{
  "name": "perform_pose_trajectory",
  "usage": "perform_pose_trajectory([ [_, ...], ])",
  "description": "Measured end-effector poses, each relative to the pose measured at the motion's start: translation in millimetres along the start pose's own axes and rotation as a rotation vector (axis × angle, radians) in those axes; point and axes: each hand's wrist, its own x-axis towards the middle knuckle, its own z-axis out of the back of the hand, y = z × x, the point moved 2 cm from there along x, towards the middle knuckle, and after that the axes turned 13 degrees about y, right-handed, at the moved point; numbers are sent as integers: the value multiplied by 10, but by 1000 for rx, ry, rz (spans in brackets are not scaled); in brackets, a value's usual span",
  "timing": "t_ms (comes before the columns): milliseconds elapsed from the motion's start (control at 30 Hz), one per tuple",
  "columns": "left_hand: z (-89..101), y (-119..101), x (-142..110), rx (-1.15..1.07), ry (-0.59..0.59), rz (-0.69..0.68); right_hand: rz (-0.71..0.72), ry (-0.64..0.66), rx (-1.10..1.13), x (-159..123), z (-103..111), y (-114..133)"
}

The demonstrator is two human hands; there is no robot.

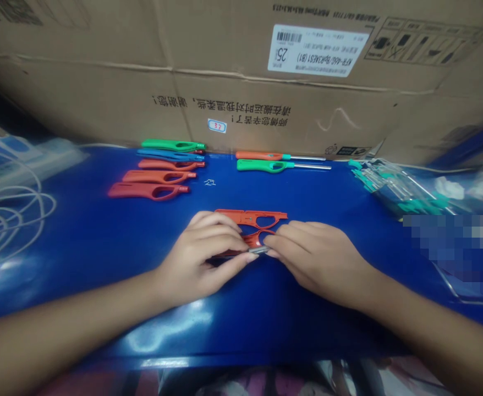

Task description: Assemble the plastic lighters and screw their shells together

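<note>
My left hand (202, 256) and my right hand (316, 256) meet over the blue table (80, 236), both with fingers pressed together. Between their fingertips is a small metal piece (258, 250) lying against an orange lighter shell half (254, 240). A second orange shell half (253, 217) lies flat just beyond the fingers. Most of the nearer shell is hidden under my left hand.
Several shell halves lie at the back left: a green one (173, 145), a blue one (169, 155), orange ones (159, 176). Two assembled lighters, orange (266, 156) and green (266, 165), lie at back centre. A bag of green-tipped metal tubes (394, 187) sits right. A cardboard box (241, 82) walls the back. White cable (10, 214) coils left.
</note>
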Motion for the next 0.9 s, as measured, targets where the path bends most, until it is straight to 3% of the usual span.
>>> perform_pose_trajectory([
  [300, -21, -97, -2, -17, 66, 22, -43, 34, 81, -31, 36, 25],
  [500, -22, -131, -15, -11, 136, 31, -146, 147, 224, -23, 36, -22],
  [667, -51, -126, -19, -19, 223, 73, -193, 205, 237, 0, 58, -24],
  [900, -79, -127, -13, -49, 275, 28, -256, 224, 173, 3, 60, -18],
])
